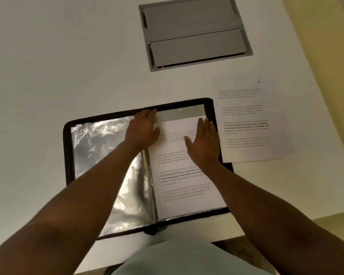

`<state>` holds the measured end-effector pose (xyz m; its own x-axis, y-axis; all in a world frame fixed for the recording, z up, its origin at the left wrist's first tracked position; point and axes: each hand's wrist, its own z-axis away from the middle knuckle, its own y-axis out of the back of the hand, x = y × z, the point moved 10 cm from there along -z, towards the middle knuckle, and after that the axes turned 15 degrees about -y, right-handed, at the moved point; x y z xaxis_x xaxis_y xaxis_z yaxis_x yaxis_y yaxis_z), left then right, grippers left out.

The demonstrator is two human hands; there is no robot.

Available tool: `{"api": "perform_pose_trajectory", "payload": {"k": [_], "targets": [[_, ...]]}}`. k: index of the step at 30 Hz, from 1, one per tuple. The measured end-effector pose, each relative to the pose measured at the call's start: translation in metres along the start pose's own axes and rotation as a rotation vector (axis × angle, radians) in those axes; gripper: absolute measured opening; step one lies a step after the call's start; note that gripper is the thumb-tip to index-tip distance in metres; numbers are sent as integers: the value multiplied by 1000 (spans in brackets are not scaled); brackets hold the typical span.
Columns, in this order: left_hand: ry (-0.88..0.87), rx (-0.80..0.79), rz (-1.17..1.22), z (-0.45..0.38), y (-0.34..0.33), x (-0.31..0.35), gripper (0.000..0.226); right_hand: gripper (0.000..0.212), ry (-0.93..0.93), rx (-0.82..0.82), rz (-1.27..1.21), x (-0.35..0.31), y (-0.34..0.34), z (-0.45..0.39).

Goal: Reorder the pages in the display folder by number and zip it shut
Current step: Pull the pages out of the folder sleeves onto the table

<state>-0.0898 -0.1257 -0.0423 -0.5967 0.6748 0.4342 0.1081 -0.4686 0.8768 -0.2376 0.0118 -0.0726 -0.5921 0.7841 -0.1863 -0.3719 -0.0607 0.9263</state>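
Observation:
A black zip display folder [68, 147] lies open on the white table in front of me. Its left side shows empty, shiny plastic sleeves [99, 155]. On its right side a printed page [185, 181] sits partway inside a sleeve, its top edge below the sleeve's top. My left hand [144, 129] lies flat with straight fingers near the spine at the sleeve's top. My right hand [204, 140] presses flat on the page near the folder's right edge. A loose stack of pages [248, 120], the top one marked 5, lies on the table right of the folder.
A grey recessed cable box with two lids [195, 32] is set into the table behind the folder. The table's front edge [246, 234] runs just below the folder, and its right edge curves away past the loose pages.

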Motion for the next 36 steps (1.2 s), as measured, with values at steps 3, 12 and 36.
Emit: {"api": "perform_pose_trajectory", "payload": {"k": [3, 12, 36], "targets": [[43, -78, -26, -13, -14, 2, 74, 76, 34, 15, 108, 0, -6, 7], [22, -63, -91, -36, -12, 9, 41, 77, 78, 39, -44, -5, 5, -3], [-271, 107, 54, -18, 13, 19, 16, 24, 523, -495, 186, -148, 25, -51]]}}
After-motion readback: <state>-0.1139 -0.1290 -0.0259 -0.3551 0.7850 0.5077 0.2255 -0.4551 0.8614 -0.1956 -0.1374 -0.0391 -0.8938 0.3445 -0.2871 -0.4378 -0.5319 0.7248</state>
